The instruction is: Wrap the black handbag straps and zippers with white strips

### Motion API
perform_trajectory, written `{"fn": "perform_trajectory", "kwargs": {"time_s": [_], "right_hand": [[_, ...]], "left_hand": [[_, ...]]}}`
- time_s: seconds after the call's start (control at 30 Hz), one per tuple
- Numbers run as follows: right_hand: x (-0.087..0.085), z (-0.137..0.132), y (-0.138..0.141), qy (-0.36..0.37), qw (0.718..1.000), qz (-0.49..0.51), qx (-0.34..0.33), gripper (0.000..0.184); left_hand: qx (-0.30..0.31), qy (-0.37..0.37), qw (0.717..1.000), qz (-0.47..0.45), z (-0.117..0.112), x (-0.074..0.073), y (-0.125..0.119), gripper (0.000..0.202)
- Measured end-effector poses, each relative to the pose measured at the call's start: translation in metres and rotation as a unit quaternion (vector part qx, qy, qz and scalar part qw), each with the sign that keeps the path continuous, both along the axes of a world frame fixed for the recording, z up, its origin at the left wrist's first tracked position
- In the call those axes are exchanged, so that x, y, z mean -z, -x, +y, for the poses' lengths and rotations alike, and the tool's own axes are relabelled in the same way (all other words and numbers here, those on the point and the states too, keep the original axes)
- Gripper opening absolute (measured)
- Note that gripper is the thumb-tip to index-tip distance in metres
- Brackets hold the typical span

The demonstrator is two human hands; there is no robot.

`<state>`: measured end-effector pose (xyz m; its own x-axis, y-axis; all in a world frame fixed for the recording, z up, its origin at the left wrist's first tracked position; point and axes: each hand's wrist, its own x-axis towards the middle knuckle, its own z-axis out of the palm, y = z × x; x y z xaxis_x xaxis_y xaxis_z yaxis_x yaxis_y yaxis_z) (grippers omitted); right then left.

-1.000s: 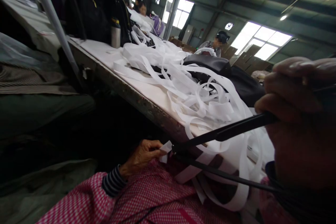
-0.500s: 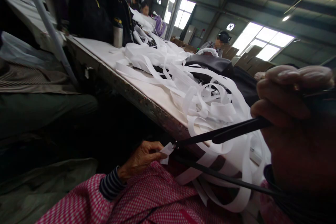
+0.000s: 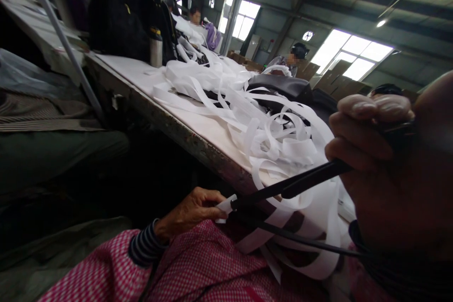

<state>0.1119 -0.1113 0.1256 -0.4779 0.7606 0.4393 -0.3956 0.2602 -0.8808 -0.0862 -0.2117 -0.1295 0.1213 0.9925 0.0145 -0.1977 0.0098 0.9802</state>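
Low in the middle, my left hand (image 3: 193, 212) pinches a short white strip (image 3: 225, 206) between thumb and fingers. A small dark fitting with a metallic glint joins this strip to a black strap (image 3: 265, 193), which stretches up to the right. At the right edge, close to the camera, my right hand (image 3: 368, 137) is closed round the strap, its fingers curled; what else lies inside that fist is too dark to make out. A second black length (image 3: 304, 238) runs from near my left hand towards my right sleeve.
Tangled white webbing (image 3: 279, 137) covers much of the worn-edged table (image 3: 187, 118) and hangs over its front. Black bags (image 3: 113, 19) and a steel bottle (image 3: 156, 49) stand at the back left. A slanting metal pole (image 3: 60, 37) rises at left. Co-workers sit farther back.
My right hand has shifted slightly left and turned a little. My left hand still pinches the white strip, which has tilted slightly. The whole view has moved a little.
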Motion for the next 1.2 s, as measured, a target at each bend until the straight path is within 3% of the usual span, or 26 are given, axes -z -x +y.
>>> {"fn": "perform_trajectory", "kwargs": {"time_s": [0.2,0.33,0.5,0.77,0.93,1.2], "right_hand": [[-0.002,0.002,0.003,-0.006,1.0,-0.008,-0.015,0.054],[-0.006,0.006,-0.004,-0.015,1.0,0.009,0.002,0.06],[-0.01,0.009,-0.012,-0.037,0.999,0.004,0.005,0.053],[-0.006,0.003,0.001,-0.002,1.0,0.028,-0.013,0.065],[0.006,-0.002,0.015,0.03,0.998,0.019,-0.054,0.051],[0.035,0.004,0.029,0.072,0.994,0.017,-0.083,0.048]], "left_hand": [[0.052,-0.012,0.998,0.045,0.002,-0.028,0.005,0.02],[0.068,-0.037,0.992,0.101,0.003,-0.038,0.008,0.015],[0.089,0.004,0.995,0.051,0.002,-0.038,0.011,0.018],[0.087,0.018,0.996,-0.011,0.001,-0.035,0.007,0.03],[0.073,0.027,0.996,-0.046,0.007,-0.043,-0.001,0.04],[0.088,0.016,0.994,-0.065,0.007,-0.054,-0.009,0.046]]}}
